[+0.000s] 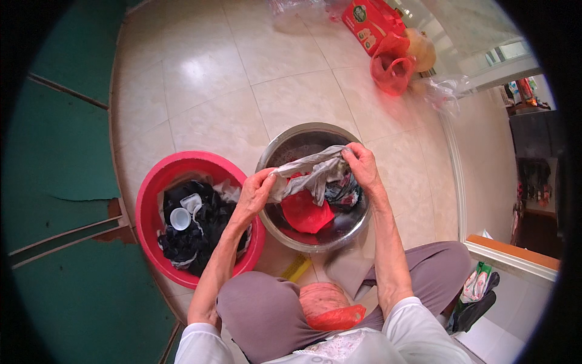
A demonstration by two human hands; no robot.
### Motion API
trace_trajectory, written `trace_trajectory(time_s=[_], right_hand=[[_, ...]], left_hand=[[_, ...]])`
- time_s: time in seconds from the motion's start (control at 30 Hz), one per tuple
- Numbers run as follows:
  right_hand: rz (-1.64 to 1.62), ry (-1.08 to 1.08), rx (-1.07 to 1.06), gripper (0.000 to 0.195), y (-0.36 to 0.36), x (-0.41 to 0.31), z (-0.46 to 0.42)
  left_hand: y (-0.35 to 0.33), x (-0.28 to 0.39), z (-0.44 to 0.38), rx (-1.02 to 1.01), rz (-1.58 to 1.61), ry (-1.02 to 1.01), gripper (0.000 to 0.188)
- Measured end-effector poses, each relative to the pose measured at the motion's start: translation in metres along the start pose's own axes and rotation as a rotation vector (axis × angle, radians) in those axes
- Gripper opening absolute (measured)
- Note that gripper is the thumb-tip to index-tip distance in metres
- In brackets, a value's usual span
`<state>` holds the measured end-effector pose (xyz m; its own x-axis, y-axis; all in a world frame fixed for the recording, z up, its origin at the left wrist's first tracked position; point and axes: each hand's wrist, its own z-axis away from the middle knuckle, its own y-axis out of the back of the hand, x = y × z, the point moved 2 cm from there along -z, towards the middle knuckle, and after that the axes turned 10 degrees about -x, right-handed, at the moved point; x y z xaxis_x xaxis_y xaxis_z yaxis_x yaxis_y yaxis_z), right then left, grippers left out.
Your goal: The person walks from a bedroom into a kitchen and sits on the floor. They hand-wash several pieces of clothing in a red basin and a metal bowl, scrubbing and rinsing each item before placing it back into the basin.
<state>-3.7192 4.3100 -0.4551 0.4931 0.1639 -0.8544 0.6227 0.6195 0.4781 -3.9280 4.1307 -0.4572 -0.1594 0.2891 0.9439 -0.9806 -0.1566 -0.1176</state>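
My left hand (255, 191) and my right hand (363, 167) pinch a wet grey cloth (313, 164) at its two ends, stretched above a round metal basin (313, 248). In the basin lie a red cloth or bag (308, 214) and a dark patterned cloth (342, 190), partly hidden by the grey one; some dark water shows. Left of the basin stands a pink plastic tub (148, 227) with black crumpled cloth or bags (200, 227), a small white plastic cup (180, 219) and a white strap-like piece (193, 202) on top.
A yellow object (296, 268) lies on the floor below the basin. Green cabinet doors (63, 150) line the left. At the upper right are a red package (370, 22), a red plastic bag (393, 68), a pale round fruit or gourd (420, 49) and clear plastic bags (445, 93).
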Motion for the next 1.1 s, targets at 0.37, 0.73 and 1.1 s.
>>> trace_trajectory(time_s=[0.37, 0.73, 1.1], right_hand=[[0.244, -0.138, 0.146, 0.032, -0.051, 0.016, -0.011], [0.354, -0.287, 0.172, 0.019, -0.092, 0.067, 0.01], [0.381, -0.278, 0.171, 0.021, -0.107, 0.038, -0.004]], left_hand=[[-0.004, -0.058, 0.001, -0.097, 0.095, 0.085, 0.026], [-0.005, -0.058, 0.012, 0.027, -0.159, 0.044, 0.025], [-0.015, -0.044, 0.014, 0.139, -0.368, 0.006, 0.023]])
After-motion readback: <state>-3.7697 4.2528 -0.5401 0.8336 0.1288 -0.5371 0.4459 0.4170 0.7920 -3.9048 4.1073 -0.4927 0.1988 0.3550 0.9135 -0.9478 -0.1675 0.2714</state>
